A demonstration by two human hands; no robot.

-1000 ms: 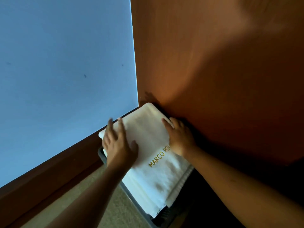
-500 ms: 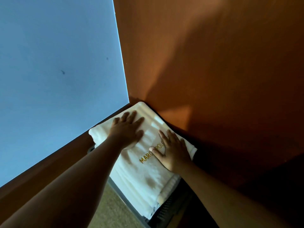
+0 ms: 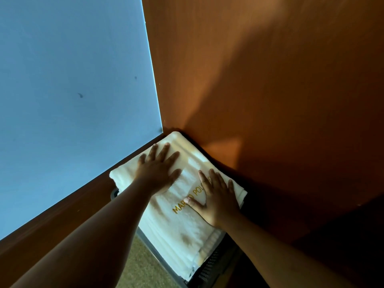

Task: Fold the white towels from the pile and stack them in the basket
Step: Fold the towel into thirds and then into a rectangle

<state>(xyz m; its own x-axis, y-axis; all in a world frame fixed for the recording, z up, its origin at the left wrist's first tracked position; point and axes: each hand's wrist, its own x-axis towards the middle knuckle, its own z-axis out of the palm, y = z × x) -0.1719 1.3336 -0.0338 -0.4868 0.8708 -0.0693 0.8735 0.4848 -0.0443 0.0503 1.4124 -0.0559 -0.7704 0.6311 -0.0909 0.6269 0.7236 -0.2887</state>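
Head view looks down into a corner where a blue wall (image 3: 72, 100) meets a wooden panel (image 3: 270, 100). The basket (image 3: 154, 253) sits there on the carpet (image 3: 141, 271). A folded towel (image 3: 185, 225) lies on top of the white stack (image 3: 150, 223) inside it.

Both hands lie flat on this towel, a little apart, with fingers straight and spread. They press down and grip nothing. The left hand (image 3: 160, 169) covers the far part near the wall. The right hand (image 3: 216, 202) rests nearer the panel, over part of the gold lettering (image 3: 178, 208).

The step in hand looks like settling the towel onto the stack. To do it well, spread the pressure evenly through both palms and sweep from the middle out to the edges, so no air or creases stay trapped. The far left corner seems to overhang the basket's rim, so I would nudge it inward until the edges line up with the layers below. Then lift both hands straight up, so the top fold is not dragged askew. The unfolded pile is out of view.
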